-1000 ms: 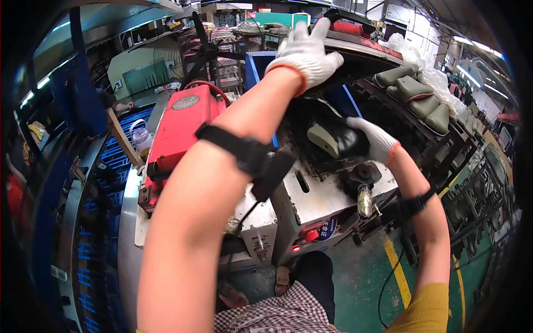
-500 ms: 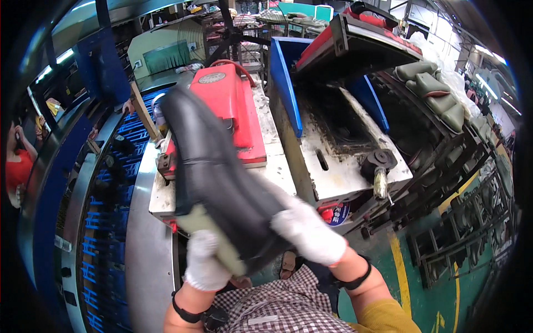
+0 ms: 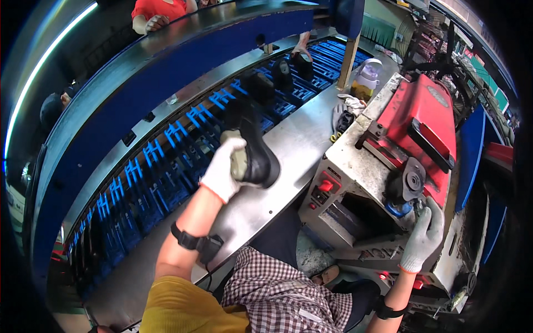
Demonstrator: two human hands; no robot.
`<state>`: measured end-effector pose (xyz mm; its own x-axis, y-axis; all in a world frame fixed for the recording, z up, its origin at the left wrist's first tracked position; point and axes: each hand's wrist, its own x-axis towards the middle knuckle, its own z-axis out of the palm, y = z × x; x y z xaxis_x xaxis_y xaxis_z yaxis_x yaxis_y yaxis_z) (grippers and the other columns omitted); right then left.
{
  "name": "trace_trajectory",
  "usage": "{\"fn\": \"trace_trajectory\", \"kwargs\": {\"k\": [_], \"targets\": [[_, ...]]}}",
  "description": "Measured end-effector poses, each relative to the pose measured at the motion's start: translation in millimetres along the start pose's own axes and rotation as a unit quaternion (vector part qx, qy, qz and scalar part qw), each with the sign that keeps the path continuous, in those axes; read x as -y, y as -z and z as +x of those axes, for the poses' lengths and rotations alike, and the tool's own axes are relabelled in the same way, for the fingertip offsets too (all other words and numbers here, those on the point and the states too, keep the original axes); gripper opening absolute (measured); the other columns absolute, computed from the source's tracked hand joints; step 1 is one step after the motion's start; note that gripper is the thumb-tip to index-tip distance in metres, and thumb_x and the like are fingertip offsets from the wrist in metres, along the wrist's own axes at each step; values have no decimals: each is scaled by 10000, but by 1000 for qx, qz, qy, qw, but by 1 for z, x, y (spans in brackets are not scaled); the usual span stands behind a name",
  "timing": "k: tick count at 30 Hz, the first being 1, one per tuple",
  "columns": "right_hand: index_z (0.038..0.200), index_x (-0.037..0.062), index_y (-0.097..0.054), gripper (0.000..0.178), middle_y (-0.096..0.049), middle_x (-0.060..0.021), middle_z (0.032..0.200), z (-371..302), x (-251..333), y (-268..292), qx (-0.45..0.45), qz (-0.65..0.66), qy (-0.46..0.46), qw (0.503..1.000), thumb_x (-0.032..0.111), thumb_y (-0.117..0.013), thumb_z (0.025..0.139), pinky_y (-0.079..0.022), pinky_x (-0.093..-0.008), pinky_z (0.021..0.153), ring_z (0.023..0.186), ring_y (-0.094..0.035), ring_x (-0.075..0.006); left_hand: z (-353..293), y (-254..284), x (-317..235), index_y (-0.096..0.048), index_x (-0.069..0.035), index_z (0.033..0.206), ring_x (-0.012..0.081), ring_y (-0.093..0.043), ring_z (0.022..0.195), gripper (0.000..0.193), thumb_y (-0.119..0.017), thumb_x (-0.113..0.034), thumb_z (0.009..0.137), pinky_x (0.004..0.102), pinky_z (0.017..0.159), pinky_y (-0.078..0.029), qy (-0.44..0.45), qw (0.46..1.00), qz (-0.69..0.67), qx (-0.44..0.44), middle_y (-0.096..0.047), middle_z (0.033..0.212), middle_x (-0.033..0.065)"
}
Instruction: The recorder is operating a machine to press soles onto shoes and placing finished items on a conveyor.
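My left hand point(image 3: 225, 172), in a white glove, grips a black leather boot point(image 3: 260, 158) by a pale part along its side. The boot is above the metal ledge, and its far end overlaps the blue-slatted conveyor point(image 3: 189, 147). My right hand point(image 3: 425, 236), also gloved, has its fingers stretched out at the front of the red-lidded machine point(image 3: 413, 111). Beside those fingers is a short handle below a dark round knob point(image 3: 412, 178). Whether they touch the handle I cannot tell.
Dark boots point(image 3: 282, 75) stand farther along the conveyor. A person in red point(image 3: 161, 10) is across it, behind a blue beam point(image 3: 166, 72). On the metal ledge point(image 3: 300, 144) are a bottle point(image 3: 366, 80) and some gloves point(image 3: 344, 116). Blue panels point(image 3: 472, 150) rise at the right.
My view has swung left toward the conveyor. The boot, earlier in both hands before the machines, is now in my left hand alone. My right hand has let go and is by the machine.
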<state>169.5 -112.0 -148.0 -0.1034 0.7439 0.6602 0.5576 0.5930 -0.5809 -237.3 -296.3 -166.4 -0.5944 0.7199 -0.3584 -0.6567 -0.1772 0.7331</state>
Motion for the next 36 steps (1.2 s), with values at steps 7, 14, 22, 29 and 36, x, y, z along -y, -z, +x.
{"fn": "trace_trajectory", "kwargs": {"k": [7, 14, 22, 29, 36], "targets": [[1203, -55, -691, 250, -718, -141, 1131, -3, -22, -10, -50, -8, -23, 998, 71, -545, 1045, -503, -347, 971, 1035, -663, -219, 166, 62, -49, -652, -119, 1055, 201, -647, 811, 319, -753, -278, 797, 407, 814, -529, -72, 969, 165, -171, -644, 918, 5], [1235, -45, -669, 258, -695, -124, 1179, -9, -28, -3, -54, -55, -48, 996, 80, -508, 1077, -493, -338, 1006, 1087, -644, -192, 309, 68, -67, -654, -39, 1248, 208, -625, 1088, 617, -848, -300, 723, 368, 975, -463, -227, 908, 241, -257, -681, 1171, 107], [1204, -59, -664, 254, -695, -126, 1112, -6, -20, -8, -48, -46, -58, 996, 84, -509, 1061, -496, -341, 961, 1023, -646, -206, 340, 88, -52, -125, -112, 1666, 398, -257, 1550, 1119, -685, -637, 852, 654, 1176, -295, -49, 860, 402, -310, -255, 1700, 161], [1188, -55, -670, 244, -700, -115, 1118, -5, -16, -5, -34, -8, -58, 998, 87, -517, 1062, -493, -332, 968, 1043, -644, -194, 172, 55, 10, -63, 77, 1628, 314, -215, 1581, 1074, -645, -478, 917, 363, 1261, -213, -101, 891, 438, -65, -176, 1708, 249], [1184, -47, -673, 254, -709, -114, 1130, -4, -13, -4, -26, 6, -52, 998, 115, -514, 1073, -492, -334, 979, 1057, -649, -195, 53, 35, 73, -453, -14, 1485, 444, -358, 1455, 743, -669, -407, 893, 510, 1191, -315, -179, 471, 862, 54, -411, 1529, 284]]}}
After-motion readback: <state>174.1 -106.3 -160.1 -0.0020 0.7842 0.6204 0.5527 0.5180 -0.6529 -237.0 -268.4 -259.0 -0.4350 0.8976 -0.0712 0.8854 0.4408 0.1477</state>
